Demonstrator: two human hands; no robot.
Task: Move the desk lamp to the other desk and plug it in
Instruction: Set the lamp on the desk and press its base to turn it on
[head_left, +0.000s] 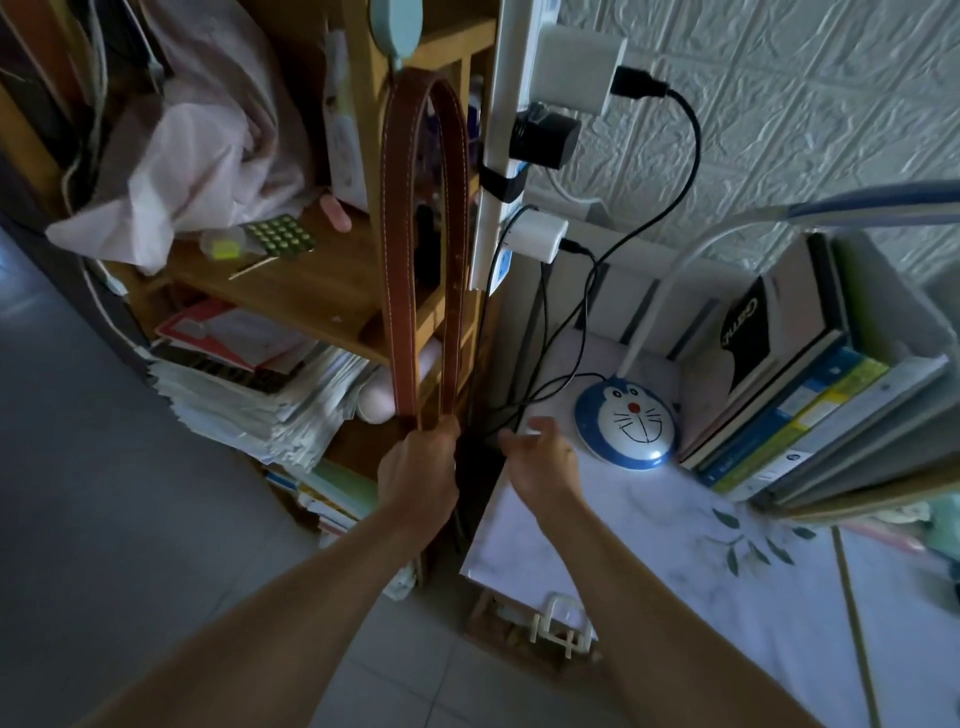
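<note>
1. The desk lamp (626, 415), with its blue-and-white cartoon-face base, stands on the marble-patterned desk (649, 545), just beside a row of upright books (810, 410); its white neck arches up and to the right. Whether this is the first desk or the other one cannot be told here.
2. The left hand (418, 475) has its grip closed around the lower ends of the brown leather straps (421, 249), which hang from a hook on the wooden shelf unit (311, 291).
3. The right hand (543, 457) hovers at the desk's near corner, its grip loosely open and holding nothing, close to the black cables (540, 395) trailing there.
4. A white power strip (501, 171) mounted upright already carries several adapters; which lead is the lamp's I cannot tell.
5. My judgement: either way, the plugging step remains open, and the straps look to be held aside for access.
</note>
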